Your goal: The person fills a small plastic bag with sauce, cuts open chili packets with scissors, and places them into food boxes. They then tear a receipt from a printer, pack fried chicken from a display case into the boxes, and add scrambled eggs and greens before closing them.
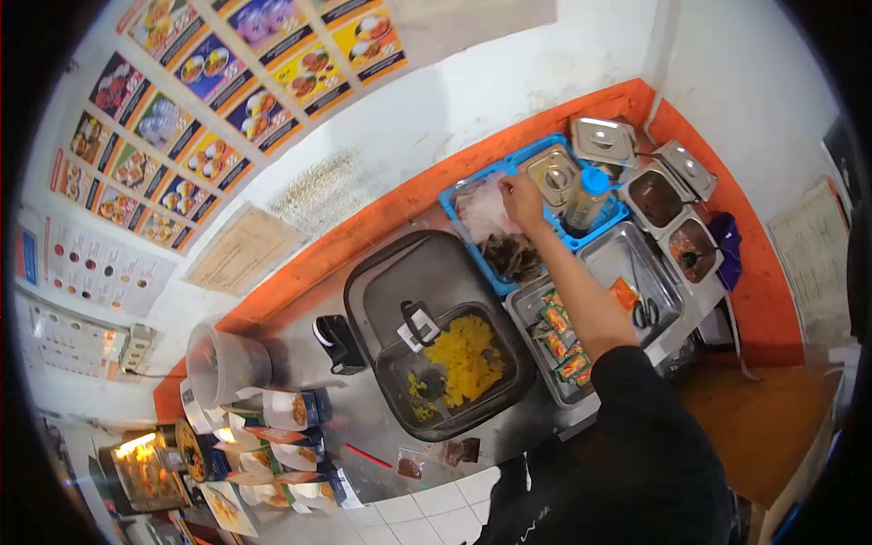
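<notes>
Just beside the right hand point(522, 200) stand a bottle point(589, 195) and tin point(554, 173).

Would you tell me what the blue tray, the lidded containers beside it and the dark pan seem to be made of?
Blue tray: likely plastic, uniform matte colour. Lidded containers: probably stainless steel, bright silvery sheen. Dark pan: seemingly metal with a dull dark coating, though that stays open.
</notes>
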A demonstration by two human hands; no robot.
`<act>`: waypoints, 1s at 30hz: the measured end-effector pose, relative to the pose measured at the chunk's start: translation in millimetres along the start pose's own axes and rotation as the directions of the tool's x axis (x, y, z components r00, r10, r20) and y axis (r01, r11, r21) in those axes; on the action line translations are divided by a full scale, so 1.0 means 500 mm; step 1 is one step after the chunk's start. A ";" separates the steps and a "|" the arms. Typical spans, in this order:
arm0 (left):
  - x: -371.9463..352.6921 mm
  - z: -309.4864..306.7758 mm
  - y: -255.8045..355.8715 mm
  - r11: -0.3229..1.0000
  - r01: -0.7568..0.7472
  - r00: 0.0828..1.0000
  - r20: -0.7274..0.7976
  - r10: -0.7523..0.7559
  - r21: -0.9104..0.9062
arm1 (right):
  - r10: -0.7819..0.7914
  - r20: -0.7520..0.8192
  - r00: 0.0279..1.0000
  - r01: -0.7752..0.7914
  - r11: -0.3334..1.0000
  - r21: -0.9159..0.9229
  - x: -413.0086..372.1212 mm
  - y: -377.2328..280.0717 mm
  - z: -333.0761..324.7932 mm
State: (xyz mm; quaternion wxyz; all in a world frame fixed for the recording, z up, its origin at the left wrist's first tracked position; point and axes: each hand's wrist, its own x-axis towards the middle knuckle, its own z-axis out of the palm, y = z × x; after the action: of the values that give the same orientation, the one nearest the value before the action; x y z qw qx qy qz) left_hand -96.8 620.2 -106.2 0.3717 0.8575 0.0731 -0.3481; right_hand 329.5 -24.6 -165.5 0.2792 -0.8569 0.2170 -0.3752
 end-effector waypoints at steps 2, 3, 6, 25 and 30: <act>-0.005 -0.025 0.037 0.983 -0.183 0.983 -0.016 0.184 0.025 | 0.131 0.007 0.991 -0.129 0.973 0.191 -0.044 -0.090 -0.113; 0.010 -0.037 0.066 0.958 -0.282 0.959 -0.027 0.283 0.043 | 0.217 0.075 0.973 -0.229 0.925 0.304 -0.092 -0.137 -0.166; 0.090 -0.046 0.299 0.882 -0.465 0.882 -0.039 0.469 0.082 | 0.264 0.381 0.886 -0.394 0.862 0.319 -0.270 -0.281 -0.347; 0.001 0.164 0.628 0.416 -0.909 0.411 -0.144 0.900 0.005 | -0.038 0.523 0.851 -0.260 0.836 0.483 -0.558 -0.424 -0.741; 0.030 0.259 0.670 0.428 -0.871 0.352 -0.300 0.887 0.241 | -0.286 0.491 0.823 0.203 0.955 0.217 -0.523 -0.360 -0.717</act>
State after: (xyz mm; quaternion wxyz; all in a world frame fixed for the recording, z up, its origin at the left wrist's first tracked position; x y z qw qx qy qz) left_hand -27.2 290.3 18.1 0.4605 0.8192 -0.3325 0.0786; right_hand -78.5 149.2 15.3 0.3424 -0.9222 -0.0079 -0.1796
